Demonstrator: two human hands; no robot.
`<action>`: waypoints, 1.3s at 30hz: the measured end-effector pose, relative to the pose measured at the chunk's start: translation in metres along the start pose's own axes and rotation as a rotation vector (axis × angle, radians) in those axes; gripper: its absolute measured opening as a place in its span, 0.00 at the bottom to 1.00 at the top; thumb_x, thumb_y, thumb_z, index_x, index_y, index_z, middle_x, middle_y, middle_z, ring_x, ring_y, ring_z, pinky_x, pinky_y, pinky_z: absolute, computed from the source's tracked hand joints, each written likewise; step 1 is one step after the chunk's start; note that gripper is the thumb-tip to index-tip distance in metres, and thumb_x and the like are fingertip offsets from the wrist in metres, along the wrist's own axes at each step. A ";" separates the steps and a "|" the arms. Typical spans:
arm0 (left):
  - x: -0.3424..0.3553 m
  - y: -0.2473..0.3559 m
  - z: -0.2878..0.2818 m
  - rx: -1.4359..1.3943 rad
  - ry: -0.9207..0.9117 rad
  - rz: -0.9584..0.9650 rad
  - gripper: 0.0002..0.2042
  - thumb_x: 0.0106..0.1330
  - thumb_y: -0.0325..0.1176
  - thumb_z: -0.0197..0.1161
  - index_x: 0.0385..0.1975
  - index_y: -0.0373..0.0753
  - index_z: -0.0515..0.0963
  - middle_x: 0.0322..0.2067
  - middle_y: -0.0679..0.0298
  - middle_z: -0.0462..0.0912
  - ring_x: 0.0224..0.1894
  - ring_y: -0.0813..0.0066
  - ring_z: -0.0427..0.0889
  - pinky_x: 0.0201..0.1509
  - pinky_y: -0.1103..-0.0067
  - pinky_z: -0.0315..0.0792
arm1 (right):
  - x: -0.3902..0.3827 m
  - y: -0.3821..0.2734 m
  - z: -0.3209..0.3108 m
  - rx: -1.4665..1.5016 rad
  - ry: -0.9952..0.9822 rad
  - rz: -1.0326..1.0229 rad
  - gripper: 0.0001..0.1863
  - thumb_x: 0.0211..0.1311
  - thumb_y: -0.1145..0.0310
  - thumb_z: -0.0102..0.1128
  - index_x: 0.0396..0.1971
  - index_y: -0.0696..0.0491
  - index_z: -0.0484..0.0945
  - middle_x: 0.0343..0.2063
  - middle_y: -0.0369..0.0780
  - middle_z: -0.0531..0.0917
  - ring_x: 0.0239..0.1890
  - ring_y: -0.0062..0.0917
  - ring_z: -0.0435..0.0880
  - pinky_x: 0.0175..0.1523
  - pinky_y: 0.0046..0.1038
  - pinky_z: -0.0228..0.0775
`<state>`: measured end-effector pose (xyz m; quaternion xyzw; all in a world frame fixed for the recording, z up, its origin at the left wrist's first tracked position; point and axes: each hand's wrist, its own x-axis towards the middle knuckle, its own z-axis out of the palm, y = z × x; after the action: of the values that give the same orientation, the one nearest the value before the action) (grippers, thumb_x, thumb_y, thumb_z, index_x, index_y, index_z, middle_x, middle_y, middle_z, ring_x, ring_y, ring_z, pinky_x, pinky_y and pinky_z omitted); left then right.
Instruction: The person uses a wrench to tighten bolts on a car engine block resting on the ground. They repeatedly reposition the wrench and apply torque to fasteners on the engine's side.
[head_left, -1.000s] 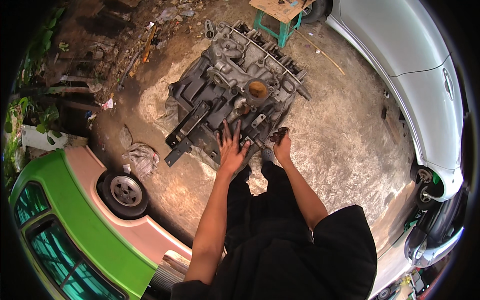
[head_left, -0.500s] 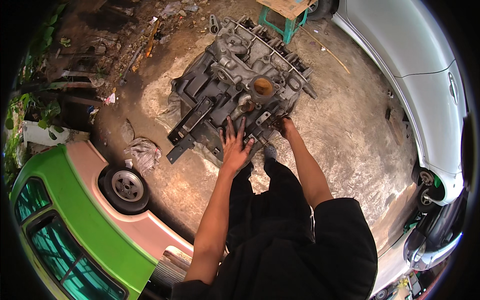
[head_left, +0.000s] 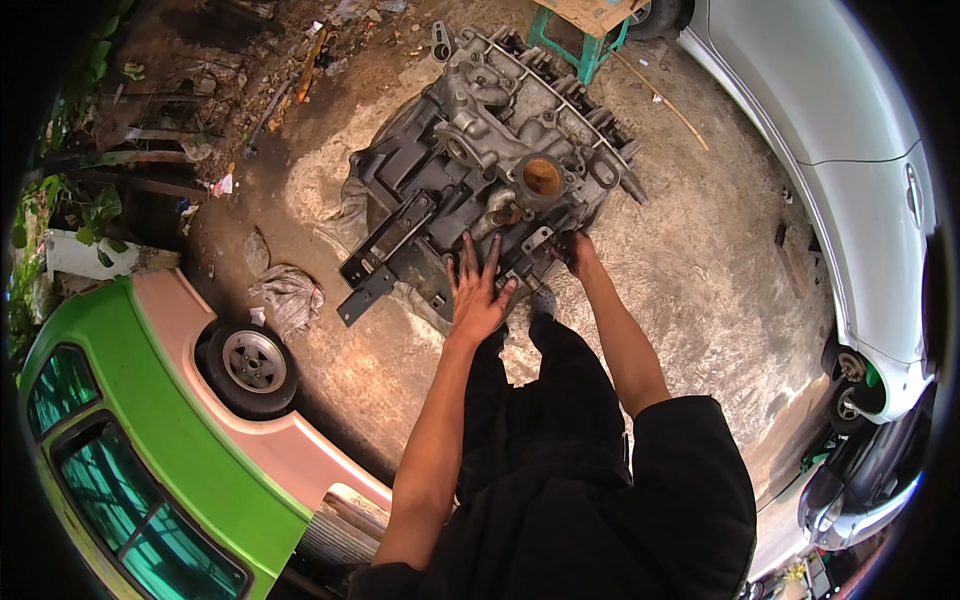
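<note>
Presently we record: our left hand [head_left: 478, 295], fingers spread flat, pressing on the near edge of the engine block [head_left: 490, 170], gripping nothing; our right hand [head_left: 572, 250] at the block's near right corner, closed on a part there, though which we cannot tell; engine block lying on stained concrete ground [head_left: 690, 260]; green and pink car [head_left: 150, 440] at left; silver car [head_left: 840, 150] at right; teal stool [head_left: 585, 40] beyond.

No screens, signs or labels. Only a flat brown cardboard piece [head_left: 592, 12] lying on a green stool [head_left: 585, 50] at the top edge.
</note>
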<state>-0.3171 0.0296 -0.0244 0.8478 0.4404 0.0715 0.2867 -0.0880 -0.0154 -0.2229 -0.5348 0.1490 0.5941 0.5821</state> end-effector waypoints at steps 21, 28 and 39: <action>-0.001 -0.002 0.003 -0.013 0.018 0.027 0.36 0.69 0.53 0.54 0.75 0.60 0.48 0.75 0.49 0.33 0.75 0.45 0.47 0.76 0.54 0.33 | -0.107 0.050 0.003 -1.246 0.039 -0.803 0.22 0.57 0.81 0.56 0.54 0.62 0.68 0.51 0.55 0.75 0.50 0.50 0.78 0.53 0.44 0.72; -0.001 -0.002 0.003 -0.012 0.004 0.005 0.36 0.69 0.51 0.55 0.75 0.60 0.49 0.76 0.51 0.32 0.74 0.45 0.48 0.77 0.56 0.32 | -0.060 0.040 -0.021 -0.015 0.045 -0.455 0.09 0.73 0.75 0.48 0.50 0.55 0.67 0.35 0.44 0.79 0.32 0.29 0.81 0.40 0.34 0.77; -0.001 0.003 0.000 -0.024 0.017 0.001 0.35 0.68 0.49 0.57 0.74 0.61 0.51 0.76 0.51 0.33 0.75 0.46 0.47 0.77 0.56 0.32 | -0.003 0.005 -0.018 0.021 -0.030 -0.033 0.11 0.69 0.71 0.45 0.40 0.61 0.74 0.30 0.45 0.80 0.29 0.34 0.80 0.37 0.36 0.77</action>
<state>-0.3157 0.0279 -0.0228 0.8439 0.4415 0.0844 0.2930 -0.0846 -0.0332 -0.2297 -0.5222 0.1375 0.5908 0.5995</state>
